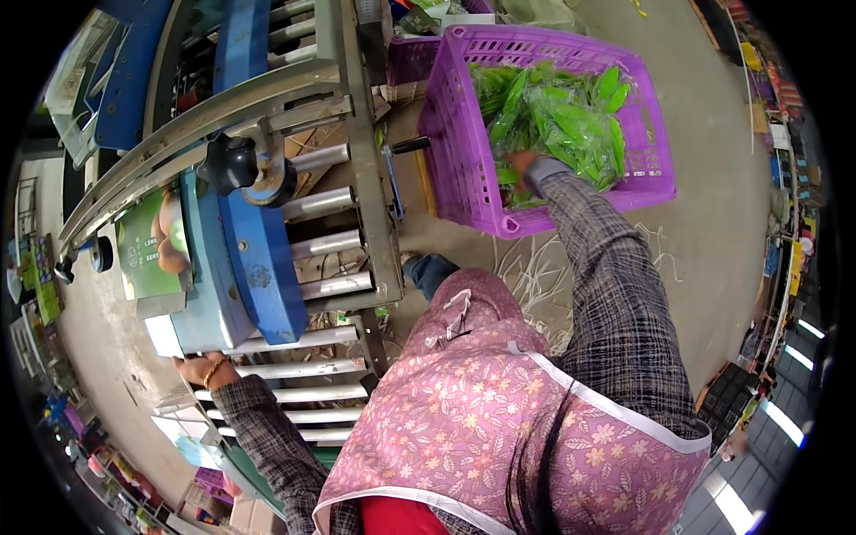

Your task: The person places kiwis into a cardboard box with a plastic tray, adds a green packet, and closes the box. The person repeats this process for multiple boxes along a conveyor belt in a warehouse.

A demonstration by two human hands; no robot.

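Note:
My right hand reaches into a purple plastic crate, against clear plastic bags of flat green pods or leaves. Its fingers are blurred and partly hidden, so a grip cannot be made out. Low on the left, my left hand is at the near end of a light-blue carton on a roller conveyor. Its fingertips are hidden at the carton's edge. A blue metal guide runs along the carton's right side, and a green printed panel with fruit pictures shows on its left.
A steel frame with a black star knob crosses above the carton. From its right side a black crank handle juts towards the crate. Loose white strapping lies on the concrete floor beside my apron.

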